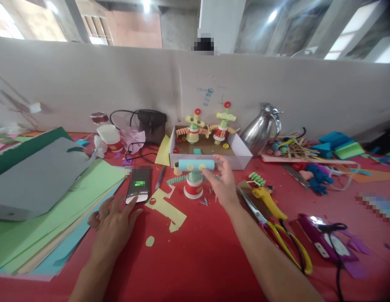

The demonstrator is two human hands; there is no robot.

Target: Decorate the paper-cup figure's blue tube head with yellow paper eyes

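Observation:
My right hand (pixel 224 181) reaches to a paper figure on the red table (pixel 207 251). Its fingers pinch the right end of the figure's light blue paper tube (pixel 195 164), which lies across a small red and white cup (pixel 193 187) with green coiled paper arms. My left hand (pixel 115 222) lies flat on the table with fingers spread, its fingertips at the near edge of a black phone (pixel 139 184) with a lit screen. Yellow paper offcuts (pixel 165 208) lie between the two hands.
A white box (pixel 242 156) with two finished paper figures stands behind. Coloured paper sheets (pixel 50 197) are stacked at the left. Yellow-handled scissors (pixel 278 233), a yellow glue gun (pixel 269 200), a purple device (pixel 323 239) and a metal jug (pixel 261 130) lie to the right. A black bag (pixel 151 123) stands by the wall.

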